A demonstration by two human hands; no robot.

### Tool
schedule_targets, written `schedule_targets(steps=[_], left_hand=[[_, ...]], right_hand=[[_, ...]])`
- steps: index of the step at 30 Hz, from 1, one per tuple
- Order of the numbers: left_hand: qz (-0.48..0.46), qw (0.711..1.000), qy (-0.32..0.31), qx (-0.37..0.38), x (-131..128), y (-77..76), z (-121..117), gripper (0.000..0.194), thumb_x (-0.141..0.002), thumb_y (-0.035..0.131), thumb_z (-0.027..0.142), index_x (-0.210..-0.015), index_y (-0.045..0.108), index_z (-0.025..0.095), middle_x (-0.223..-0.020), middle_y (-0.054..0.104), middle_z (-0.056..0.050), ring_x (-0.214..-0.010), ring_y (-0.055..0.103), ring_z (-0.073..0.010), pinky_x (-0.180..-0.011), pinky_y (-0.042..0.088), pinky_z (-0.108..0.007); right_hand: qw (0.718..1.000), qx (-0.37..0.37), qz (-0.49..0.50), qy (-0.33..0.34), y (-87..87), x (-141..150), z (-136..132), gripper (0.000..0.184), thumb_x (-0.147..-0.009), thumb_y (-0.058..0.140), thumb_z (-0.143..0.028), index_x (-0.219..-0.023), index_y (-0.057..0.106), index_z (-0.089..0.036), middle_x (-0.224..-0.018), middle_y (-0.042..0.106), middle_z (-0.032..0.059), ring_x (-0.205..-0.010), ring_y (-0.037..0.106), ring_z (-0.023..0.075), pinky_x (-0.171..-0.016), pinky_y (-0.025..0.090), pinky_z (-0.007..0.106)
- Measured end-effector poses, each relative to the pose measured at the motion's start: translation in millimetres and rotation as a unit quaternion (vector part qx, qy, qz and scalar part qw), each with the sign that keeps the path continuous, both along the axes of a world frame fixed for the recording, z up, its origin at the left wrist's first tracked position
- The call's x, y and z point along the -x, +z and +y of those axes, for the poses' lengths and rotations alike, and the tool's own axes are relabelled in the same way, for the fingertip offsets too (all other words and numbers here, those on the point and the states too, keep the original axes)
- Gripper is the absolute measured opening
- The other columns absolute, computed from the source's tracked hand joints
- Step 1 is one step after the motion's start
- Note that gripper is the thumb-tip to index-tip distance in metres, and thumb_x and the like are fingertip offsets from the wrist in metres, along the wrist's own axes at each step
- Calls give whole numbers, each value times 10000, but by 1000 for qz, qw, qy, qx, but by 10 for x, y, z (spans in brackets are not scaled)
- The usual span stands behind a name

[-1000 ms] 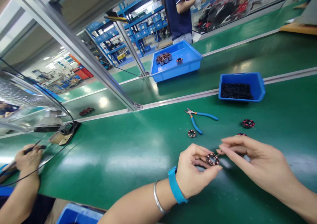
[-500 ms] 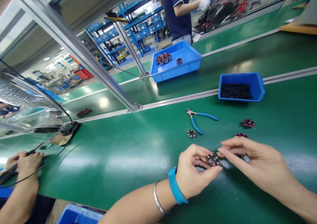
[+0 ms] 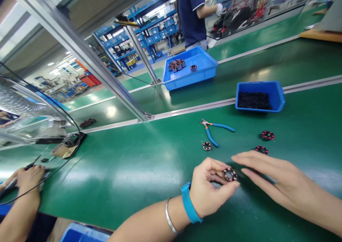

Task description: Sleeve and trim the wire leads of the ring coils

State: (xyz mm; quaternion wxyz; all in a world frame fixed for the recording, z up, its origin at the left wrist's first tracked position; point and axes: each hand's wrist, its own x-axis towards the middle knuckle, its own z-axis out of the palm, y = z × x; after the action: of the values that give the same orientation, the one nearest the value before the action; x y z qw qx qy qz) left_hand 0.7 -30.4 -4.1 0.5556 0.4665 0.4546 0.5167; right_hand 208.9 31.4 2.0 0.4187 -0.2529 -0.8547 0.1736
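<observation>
Between the thumb and fingers of my left hand (image 3: 213, 186) is a small ring-shaped motor stator (image 3: 229, 174), black with copper windings, held above the green bench. Just right of it, my right hand (image 3: 278, 179) has its thumb and fingers apart, with nothing visible between them. Beyond my right fingers lies a stator with red-pink marks (image 3: 261, 150); a similar stator (image 3: 267, 135) sits farther back. Blue-handled cutting pliers (image 3: 213, 129) lie open on the bench, and a copper-coloured stator (image 3: 206, 146) rests just in front of them.
A blue bin (image 3: 260, 96) of black parts stands at the bench's back rail. A larger blue tray (image 3: 192, 76) behind holds several stators. A metal post (image 3: 107, 74) rises from the rail. At left, a co-worker's hands (image 3: 30, 178) hold a tool; another person (image 3: 192, 17) stands beyond.
My right thumb and fingers have parted and drawn slightly away from the stator. My left hand keeps its hold on it, almost unmoved.
</observation>
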Motion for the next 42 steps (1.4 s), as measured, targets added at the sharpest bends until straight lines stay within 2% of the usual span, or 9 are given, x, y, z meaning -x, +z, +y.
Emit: schedule_targets(steps=[10,19,23,26,29,33,37,40,42], left_hand=[[28,998,-22,-57,12,-94,-11,370,-735,958,269,-914,655,151,-949,792,-88,-764,766,-130,-716,659,-203],[98,987,4,-125,35,-148,-23,232,-868,871,256,-981,703,144,-942,821,-98,-765,799,-165,-716,685,-246],[202,955,25,-217,96,-162,50,175,-902,847,235,-1016,731,170,-1023,844,-111,-884,821,-221,-820,709,-353],[366,879,60,-299,146,-183,212,200,-843,884,207,-999,759,205,-1236,828,-153,-1136,784,-342,-983,676,-568],[511,796,99,-309,165,-190,380,240,-782,879,135,-975,765,220,-1433,752,-182,-1293,702,-443,-1035,600,-746],[571,728,146,-350,91,-203,428,403,-821,797,131,-1211,709,178,-1514,676,-254,-1344,670,-458,-1049,591,-747],[453,778,29,-435,-149,-304,355,521,-883,754,287,-1369,611,167,-1267,776,-179,-1107,772,-312,-932,689,-469],[410,848,-59,-330,-360,-378,362,740,-783,816,418,-1431,568,161,-1296,758,-174,-1130,761,-352,-970,686,-507],[413,866,-90,-268,-444,-404,390,783,-768,808,402,-1464,549,156,-1357,739,-192,-1184,741,-395,-1017,664,-572]], right_hand=[[997,-76,-28,3,-13,90,-55,193,-1130,505,-166,-1052,655,-257,-874,789,-5,-713,782,127,-673,603,218],[998,55,15,0,-27,211,-239,263,-1089,535,-147,-1094,764,-275,-920,806,26,-762,798,144,-669,636,201],[997,74,0,-5,-34,178,-261,291,-1088,538,-187,-1195,785,-297,-985,807,39,-863,800,165,-725,659,236],[993,16,-65,-96,-27,-27,106,298,-1096,547,-345,-1294,765,-293,-1145,818,87,-1026,798,249,-860,679,380],[945,-9,-150,-290,40,-295,867,366,-1055,576,-445,-1282,768,-232,-1286,778,152,-1207,730,336,-1076,590,520],[899,53,-224,-372,87,-434,1934,274,-1027,706,-408,-1192,758,-195,-1320,739,134,-1238,689,322,-1093,552,555],[852,141,-303,-403,-58,-342,2471,388,-1030,765,-439,-1329,709,-200,-1365,721,98,-1181,718,277,-1014,613,531],[838,177,-323,-402,-193,-327,2562,380,-1060,727,-426,-1363,698,-200,-1372,719,103,-1162,729,267,-987,631,510],[840,185,-320,-396,-245,-368,2559,365,-1077,701,-426,-1365,699,-202,-1372,718,104,-1162,730,263,-985,632,503]])
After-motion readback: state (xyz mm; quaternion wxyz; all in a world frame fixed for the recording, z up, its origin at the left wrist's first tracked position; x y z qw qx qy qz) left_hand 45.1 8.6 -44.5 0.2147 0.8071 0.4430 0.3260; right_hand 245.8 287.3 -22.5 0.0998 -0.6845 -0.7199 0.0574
